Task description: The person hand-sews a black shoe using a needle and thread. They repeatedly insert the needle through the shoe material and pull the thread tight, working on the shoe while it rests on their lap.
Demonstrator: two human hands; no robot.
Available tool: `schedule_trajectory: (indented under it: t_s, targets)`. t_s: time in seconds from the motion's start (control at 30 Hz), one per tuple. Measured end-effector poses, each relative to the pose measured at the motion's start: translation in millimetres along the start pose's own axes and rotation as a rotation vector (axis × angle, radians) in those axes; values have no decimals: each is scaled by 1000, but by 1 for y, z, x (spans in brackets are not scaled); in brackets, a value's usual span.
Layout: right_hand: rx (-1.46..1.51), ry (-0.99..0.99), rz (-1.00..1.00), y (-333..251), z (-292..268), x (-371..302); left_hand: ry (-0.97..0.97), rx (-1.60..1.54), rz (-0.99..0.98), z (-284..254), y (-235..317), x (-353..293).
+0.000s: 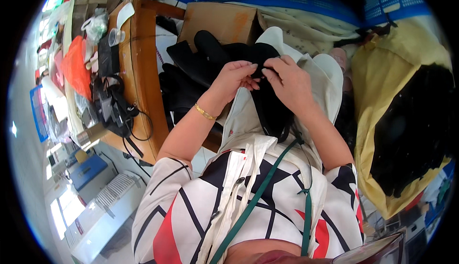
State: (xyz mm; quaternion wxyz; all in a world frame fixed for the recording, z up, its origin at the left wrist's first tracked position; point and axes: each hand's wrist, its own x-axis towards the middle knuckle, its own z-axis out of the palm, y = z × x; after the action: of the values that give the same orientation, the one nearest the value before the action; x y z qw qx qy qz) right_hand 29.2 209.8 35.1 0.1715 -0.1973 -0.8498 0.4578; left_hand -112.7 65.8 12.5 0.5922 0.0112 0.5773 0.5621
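Over my lap hangs a piece of black fabric (270,108), its upper part between my two hands. My left hand (236,76) is closed, thumb and index finger pinching the fabric's edge from the left. Close to it, nearly fingertip to fingertip, my right hand (290,81) pinches the same fabric from the right. Any small thing between the fingertips is too small to make out. White cloth (326,80) covers my lap beneath the fabric. More black fabric pieces (203,56), long with rounded ends, lie heaped just left of my hands.
A cardboard box (217,22) stands beyond the heap. At left, a wooden table (143,87) carries an orange plastic bag (76,68), a clear cup (116,37) and black cables. A large yellow sack (377,96) with black contents stands at right. Blue plastic crates (397,1) line the back.
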Motion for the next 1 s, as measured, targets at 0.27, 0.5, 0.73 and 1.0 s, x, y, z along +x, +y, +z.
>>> schedule_trajectory:
  t_s: [0.27,0.5,0.73,1.0]
  targets:
    - [67,-118,-9,15,20,13,-3,111,72,1,-7,5]
    - [927,-178,517,29,-7,25,51,173,60,8,-3,4]
    - [1618,490,473,151,-130,-9,38,218,122,4,-6,3]
    - [594,351,235,116,-77,-18,163,537,253,19,-4,-2]
